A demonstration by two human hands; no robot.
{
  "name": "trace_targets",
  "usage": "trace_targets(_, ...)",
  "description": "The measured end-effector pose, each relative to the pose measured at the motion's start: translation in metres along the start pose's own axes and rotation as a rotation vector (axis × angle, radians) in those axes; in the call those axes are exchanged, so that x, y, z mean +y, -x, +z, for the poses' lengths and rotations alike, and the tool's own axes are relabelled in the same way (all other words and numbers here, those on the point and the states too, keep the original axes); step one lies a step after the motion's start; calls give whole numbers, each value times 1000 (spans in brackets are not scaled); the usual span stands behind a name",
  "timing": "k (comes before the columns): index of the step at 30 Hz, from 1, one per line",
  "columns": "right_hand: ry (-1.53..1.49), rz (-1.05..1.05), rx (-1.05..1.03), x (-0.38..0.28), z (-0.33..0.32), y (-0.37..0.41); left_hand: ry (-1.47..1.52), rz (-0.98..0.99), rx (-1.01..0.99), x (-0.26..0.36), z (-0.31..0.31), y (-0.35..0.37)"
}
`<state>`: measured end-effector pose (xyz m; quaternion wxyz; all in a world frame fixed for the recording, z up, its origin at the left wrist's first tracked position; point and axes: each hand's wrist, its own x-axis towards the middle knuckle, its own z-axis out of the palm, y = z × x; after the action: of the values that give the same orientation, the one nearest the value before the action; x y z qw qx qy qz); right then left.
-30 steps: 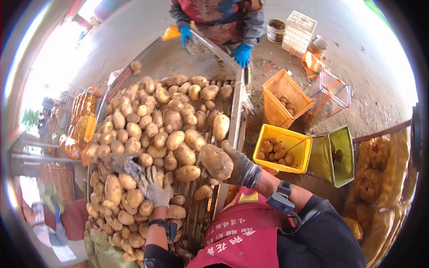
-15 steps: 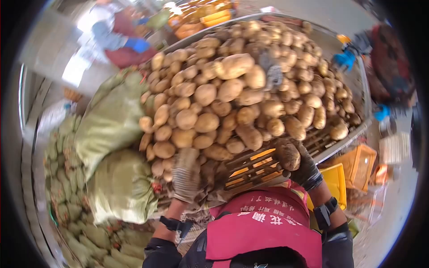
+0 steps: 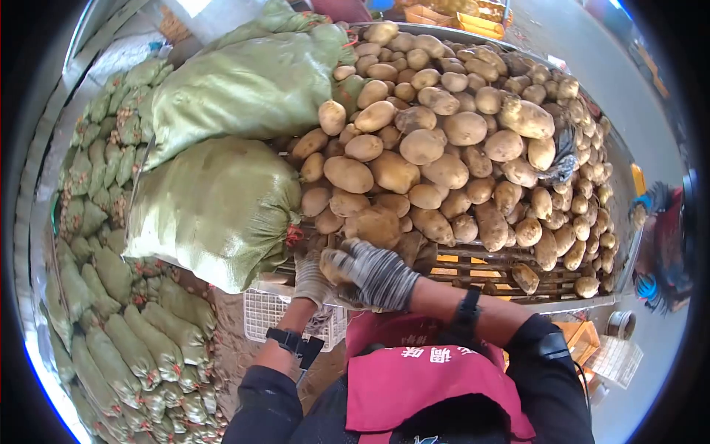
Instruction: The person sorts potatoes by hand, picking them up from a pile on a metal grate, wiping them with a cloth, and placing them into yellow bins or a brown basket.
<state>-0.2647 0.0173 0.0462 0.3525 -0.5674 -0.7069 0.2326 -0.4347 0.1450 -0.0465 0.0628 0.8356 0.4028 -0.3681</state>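
Observation:
A large heap of potatoes (image 3: 444, 166) lies on a slatted metal table (image 3: 473, 275). My right hand (image 3: 381, 274), in a striped grey glove, has its fingers around a potato (image 3: 334, 266) at the near edge. Right beside it is my left hand (image 3: 312, 277), in a pale dirty glove, touching or very near the same potato; its fingertips are partly hidden. Just beyond my left hand, a full green sack (image 3: 214, 211) lies with its red-tied end towards the potatoes. Behind it rests another green sack (image 3: 244, 81).
Many filled sacks (image 3: 133, 340) are stacked at the left, lower down. A white crate (image 3: 255, 314) stands below the near edge. At the right, a person in blue gloves (image 3: 665, 244) is beside the table. A dark plastic scrap (image 3: 563, 155) lies among the potatoes.
The view has turned towards the left. My right hand has moved left with a potato, from over the slats to beside my left hand.

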Motion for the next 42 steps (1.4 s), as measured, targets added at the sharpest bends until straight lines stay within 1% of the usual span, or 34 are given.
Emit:
trace_targets(1,164,-159,3,4,9,-2,43,45,22,5,-31,26)
trace_targets(2,162,-158,-5,-1,6,-4,81,95,38,9,-44,42)
trace_targets(3,198,-86,-125,-8,1,-5,77,51,134,7,-25,27)
trace_targets(4,231,-15,-247,-12,0,-4,84,52,122,7,-16,22)
trace_targets(5,258,-92,-137,-1,10,4,142,62,274,6,-5,20)
trace_targets(6,255,-86,-145,-4,5,8,200,72,433,8,-6,23)
trace_targets(7,271,-75,-212,-8,-3,8,91,76,495,12,-10,28)
trace_targets(9,318,-39,-324,-13,-16,9,86,82,536,14,-12,30)
trace_targets(10,321,-42,-330,-15,-23,12,72,89,572,14,-11,31)
trace_targets(13,395,46,-435,-18,-36,24,46,92,572,12,-9,29)
trace_targets(16,458,42,-412,-17,-46,40,90,82,613,13,-7,27)
trace_targets(18,445,65,-430,-21,-50,41,114,101,620,14,-8,30)
trace_targets(20,501,70,-466,-22,-55,43,131,118,634,11,-11,31)
trace_targets(22,565,64,-433,-16,-64,54,242,135,639,12,-12,31)
trace_targets(23,623,50,-408,-10,-71,61,239,150,645,13,-12,32)
trace_targets(24,630,65,-398,0,-83,70,236,130,595,13,-15,34)
trace_targets(25,665,192,-377,13,-99,81,229,111,544,13,-17,37)
trace_targets(26,698,319,-353,22,-113,93,222,130,551,12,-20,40)
trace_targets(28,532,498,-89,17,-145,119,346,151,601,13,-24,47)
trace_targets(29,131,672,130,10,-157,143,371,157,621,12,-16,45)
trace_targets(30,-266,698,286,12,-161,167,395,175,646,10,-7,43)
trace_targets(32,-822,665,563,14,-160,210,460,241,776,9,0,39)
trace_targets(33,-1045,466,674,4,-151,224,459,261,821,12,3,38)
trace_targets(34,-1368,466,850,-5,-140,233,457,277,862,13,4,37)
trace_targets(36,-1650,338,858,4,-127,270,736,382,844,7,-2,28)
trace_targets(38,-1825,249,1022,8,-117,286,666,487,1031,-5,11,22)
trace_targets(39,-1902,221,1108,2,-118,288,644,549,1023,5,1,22)
trace_targets(40,-1944,252,1294,-7,-120,288,771,556,1057,14,-6,22)
trace_targets(42,-1932,-59,1006,19,-102,323,1035,539,1099,30,-28,34)
